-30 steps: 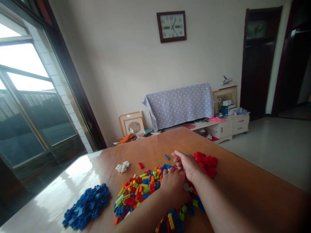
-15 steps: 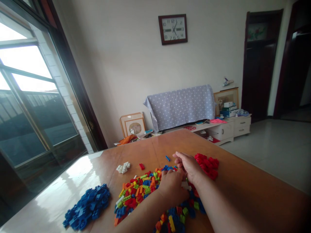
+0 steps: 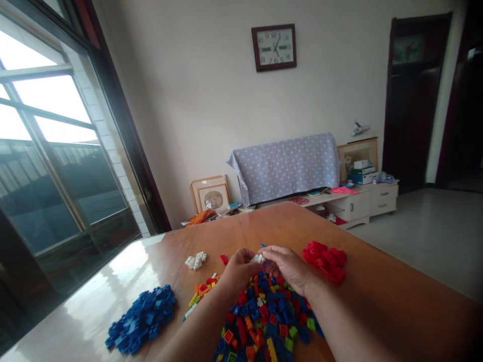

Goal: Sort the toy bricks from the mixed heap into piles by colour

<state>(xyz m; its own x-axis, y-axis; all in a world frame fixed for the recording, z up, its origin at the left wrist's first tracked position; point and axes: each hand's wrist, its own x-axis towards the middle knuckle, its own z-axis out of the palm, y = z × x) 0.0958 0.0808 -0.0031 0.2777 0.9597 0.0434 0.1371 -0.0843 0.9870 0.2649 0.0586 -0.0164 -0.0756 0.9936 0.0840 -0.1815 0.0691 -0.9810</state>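
Above the far part of a mixed heap of coloured bricks (image 3: pixel 264 317), my left hand (image 3: pixel 238 269) is closed on white bricks (image 3: pixel 258 258). My right hand (image 3: pixel 289 266) meets it from the right, its fingers bent at the same white bricks; whether it grips one too is hidden. A pile of blue bricks (image 3: pixel 143 319) lies to the left, a pile of red bricks (image 3: pixel 325 260) to the right. A small group of white bricks (image 3: pixel 196 260) and one red brick (image 3: pixel 224 259) lie beyond my left forearm.
The wooden table (image 3: pixel 181 241) reflects window light at its left. Behind it stand a low white cabinet (image 3: pixel 356 205), a cloth-covered object (image 3: pixel 287 168) and framed pictures (image 3: pixel 213 197). A clock (image 3: pixel 274 47) hangs on the wall.
My left hand has moved up and left from beside my right wrist, and white bricks now show between both hands. More of the heap's near part is uncovered. The view has shifted slightly.
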